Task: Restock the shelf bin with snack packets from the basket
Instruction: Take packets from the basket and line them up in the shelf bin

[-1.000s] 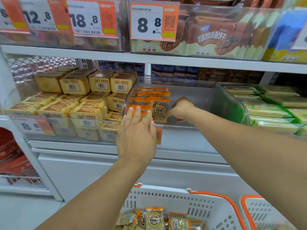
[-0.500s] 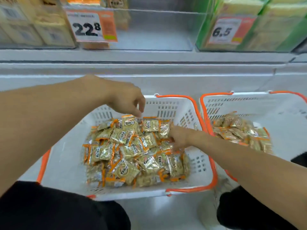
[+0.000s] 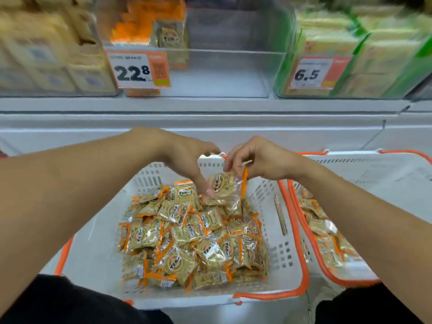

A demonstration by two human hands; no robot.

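Right hand grip pinches snack packet just above basket far end; left hand fingertips curled on it too. Slippery wrapper — may slip, fall beside shelf bin.

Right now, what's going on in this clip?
A person crouches before a white plastic basket with orange handles, full of small gold-and-orange snack packets. The right hand pinches one packet lifted above the pile; the left hand touches its other edge. The clear shelf bin with the 22.8 price tag above holds only a few packets.
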